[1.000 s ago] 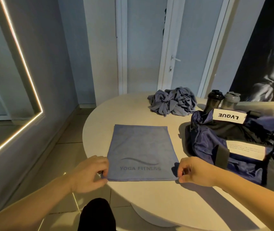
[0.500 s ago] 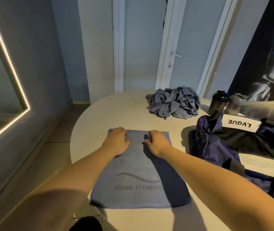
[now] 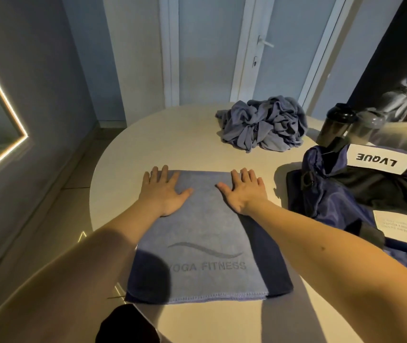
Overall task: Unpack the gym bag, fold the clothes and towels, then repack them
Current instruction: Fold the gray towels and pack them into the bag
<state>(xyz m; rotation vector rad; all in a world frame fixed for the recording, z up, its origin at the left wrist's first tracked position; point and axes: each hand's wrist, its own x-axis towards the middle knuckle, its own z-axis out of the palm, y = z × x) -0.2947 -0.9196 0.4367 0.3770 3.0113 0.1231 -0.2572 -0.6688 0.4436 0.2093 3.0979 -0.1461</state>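
Now, towel: (image 3: 205, 233) blue-grey, marked YOGA FITNESS, spread flat at the near side of the round table (image 3: 172, 144), near hem along the table edge, lettering facing the wearer.

Left hand: (image 3: 163, 191) palm down on the towel's far left corner, fingers spread and flat, gripping nothing.

Right hand: (image 3: 244, 191) palm down near the far right corner, likewise splayed and pressing, nothing pinched or held.

Towel relative to hands: under both palms, far edge just past the fingertips, rest of the cloth running back toward the wearer between the forearms.

Heap of clothes: (image 3: 264, 125) crumpled, same blue-grey, well apart from the towel at the far side of the table, not yet folded.

Gym bag: (image 3: 346, 194) dark blue, slumped and open at the right of the table, just beside the towel, white LVQUE label on top; contents hard to make out beyond dark fabric.

Bottles: (image 3: 338, 122) two shaker bottles standing behind the bag, near the wall.

Progress: unpacking looks largely done; folding seems barely begun, with this towel being smoothed and possibly already doubled once, which cannot be told for sure.

Left to do: probably further folds on the towel, the whole heap, then repacking everything.
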